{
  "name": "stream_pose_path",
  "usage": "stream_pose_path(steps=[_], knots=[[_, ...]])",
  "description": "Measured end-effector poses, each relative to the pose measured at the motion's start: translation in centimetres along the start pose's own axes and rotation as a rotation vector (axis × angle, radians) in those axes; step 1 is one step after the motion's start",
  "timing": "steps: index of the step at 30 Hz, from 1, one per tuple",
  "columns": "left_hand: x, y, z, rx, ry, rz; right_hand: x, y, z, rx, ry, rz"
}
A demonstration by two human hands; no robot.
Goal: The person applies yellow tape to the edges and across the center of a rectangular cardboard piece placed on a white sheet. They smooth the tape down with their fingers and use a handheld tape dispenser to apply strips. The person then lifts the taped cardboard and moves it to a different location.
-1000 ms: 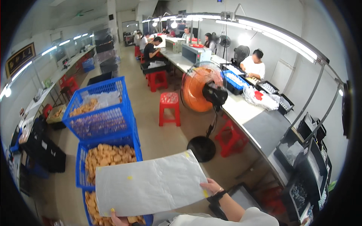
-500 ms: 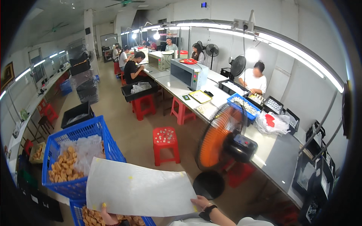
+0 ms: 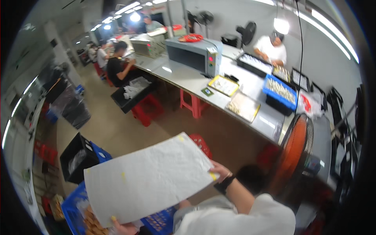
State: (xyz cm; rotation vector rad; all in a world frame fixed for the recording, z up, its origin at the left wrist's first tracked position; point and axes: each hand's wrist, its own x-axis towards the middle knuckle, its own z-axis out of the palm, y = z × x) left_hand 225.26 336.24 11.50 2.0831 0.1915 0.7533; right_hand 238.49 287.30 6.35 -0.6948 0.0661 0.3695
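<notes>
A large white rectangular sheet (image 3: 147,176), slightly creased and with yellow marks at its corners, spans the space in front of me. My left hand (image 3: 125,228) grips its near left corner, the thumb lying on top and the other fingers hidden below. At the opposite end my right hand (image 3: 221,171) is closed on the right edge, beside a yellow mark. The sheet lies tilted, its right end farther up in view. Partly under its left side is a blue crate (image 3: 71,209) with tan lumpy pieces (image 3: 93,221) and clear plastic.
Beyond the sheet, a red stool (image 3: 200,144) bears small pale pieces. An orange-bladed fan (image 3: 296,150) stands right of me. A long worktable (image 3: 178,76) carries a grey machine (image 3: 188,55), trays and a blue bin (image 3: 280,92). A black crate (image 3: 74,160) stands left; people sit working.
My view has turned to the right. The sheet has swung so its right end points farther up, now covering part of the red stool. Both hands keep their hold on it.
</notes>
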Motion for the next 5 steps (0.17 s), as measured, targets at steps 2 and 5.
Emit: stream_pose_path(steps=[2, 5], knots=[[9.0, 5.5, 7.5, -1.078, 0.205, -0.608, 3.9, 0.1, -0.9, 0.086, 0.086, -0.006], [19.0, 0.1, 12.8, -0.988, 0.058, -0.731, 8.8, -2.1, -0.7, 0.013, 0.214, 0.001]])
